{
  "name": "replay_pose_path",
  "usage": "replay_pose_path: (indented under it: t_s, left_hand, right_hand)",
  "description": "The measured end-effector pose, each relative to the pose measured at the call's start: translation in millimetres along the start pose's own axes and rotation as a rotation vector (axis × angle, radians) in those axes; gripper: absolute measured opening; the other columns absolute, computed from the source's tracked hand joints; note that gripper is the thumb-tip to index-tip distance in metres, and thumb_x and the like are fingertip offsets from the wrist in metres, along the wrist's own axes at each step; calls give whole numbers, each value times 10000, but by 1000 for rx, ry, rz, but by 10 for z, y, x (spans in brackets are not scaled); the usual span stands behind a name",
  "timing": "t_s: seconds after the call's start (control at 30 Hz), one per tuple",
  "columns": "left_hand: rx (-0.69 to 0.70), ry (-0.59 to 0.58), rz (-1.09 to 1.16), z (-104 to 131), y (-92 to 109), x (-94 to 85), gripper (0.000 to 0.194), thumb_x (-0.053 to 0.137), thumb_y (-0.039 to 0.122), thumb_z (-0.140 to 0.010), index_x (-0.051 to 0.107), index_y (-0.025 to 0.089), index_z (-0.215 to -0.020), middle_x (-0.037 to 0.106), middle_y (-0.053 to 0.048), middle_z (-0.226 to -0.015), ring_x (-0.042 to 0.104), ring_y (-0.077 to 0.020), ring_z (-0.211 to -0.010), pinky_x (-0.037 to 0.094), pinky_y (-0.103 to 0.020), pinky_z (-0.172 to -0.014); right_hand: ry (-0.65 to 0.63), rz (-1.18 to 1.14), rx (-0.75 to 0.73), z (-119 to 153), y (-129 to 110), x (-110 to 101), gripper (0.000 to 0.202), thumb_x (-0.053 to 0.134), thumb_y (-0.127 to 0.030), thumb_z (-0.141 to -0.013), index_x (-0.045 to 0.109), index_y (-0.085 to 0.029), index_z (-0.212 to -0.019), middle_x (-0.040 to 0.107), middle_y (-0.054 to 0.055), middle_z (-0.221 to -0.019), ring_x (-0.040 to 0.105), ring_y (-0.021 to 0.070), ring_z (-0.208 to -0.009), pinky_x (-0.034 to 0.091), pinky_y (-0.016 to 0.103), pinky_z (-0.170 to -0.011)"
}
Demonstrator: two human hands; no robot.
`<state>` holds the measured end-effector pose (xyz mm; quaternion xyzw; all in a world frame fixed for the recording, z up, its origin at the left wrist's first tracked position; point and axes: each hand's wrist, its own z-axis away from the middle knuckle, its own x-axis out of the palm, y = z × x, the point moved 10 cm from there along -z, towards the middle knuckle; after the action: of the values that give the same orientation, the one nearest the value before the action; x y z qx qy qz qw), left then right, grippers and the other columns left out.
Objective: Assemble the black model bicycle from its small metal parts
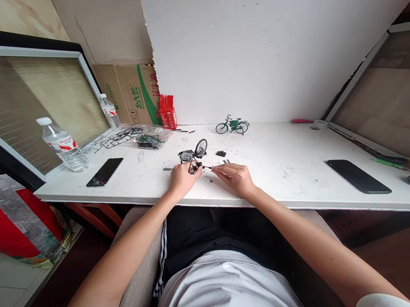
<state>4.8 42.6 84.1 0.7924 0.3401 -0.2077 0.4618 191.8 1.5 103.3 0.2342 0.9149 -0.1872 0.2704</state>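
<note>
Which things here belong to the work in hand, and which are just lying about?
Likely belonging:
black model bicycle in left hand
thin dark piece in right hand
small black part
bagged parts
green model bicycle

Apparently just lying about:
left phone
right phone
nearer bottle
farther bottle
red box

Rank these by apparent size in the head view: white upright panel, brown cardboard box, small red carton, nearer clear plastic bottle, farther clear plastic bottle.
1. White upright panel
2. Brown cardboard box
3. Nearer clear plastic bottle
4. Small red carton and farther clear plastic bottle: too alike to rank
</note>
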Motion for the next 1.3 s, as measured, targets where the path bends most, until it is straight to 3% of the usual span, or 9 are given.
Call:
replay_pose_path:
  t_s: [0.63,0.97,1.2,1.3]
  left_hand:
    - [4,12,96,-13,-70,39,254,688,406,-895,793,175,-884,739,-65,-709,651,-190,-658,472,-273,-668]
    - [-31,14,100,-12,-90,35,249,731,410,-868,776,165,-875,743,-84,-727,662,-206,-702,478,-276,-684]
    - [-26,14,100,-15,-79,29,239,737,395,-862,761,158,-841,731,-84,-709,655,-204,-693,465,-271,-664]
    - [-21,12,95,-17,-78,31,240,733,392,-866,757,156,-830,723,-79,-693,644,-198,-674,456,-270,-655]
  right_hand:
    - [1,24,-17,5,18,18,294,579,-117,-1018,811,-266,-1120,800,47,-1184,787,221,-1053,660,356,-893]
    - [-14,40,-17,3,-6,23,216,602,-186,-1039,785,-241,-1137,809,74,-1117,785,214,-971,626,310,-796]
    - [-48,103,5,-9,-16,49,215,588,-287,-1065,779,-195,-1105,791,75,-873,731,178,-723,535,276,-646]
    - [-50,99,3,-9,-21,52,227,576,-292,-1073,774,-185,-1095,786,74,-868,718,173,-708,516,277,-636]
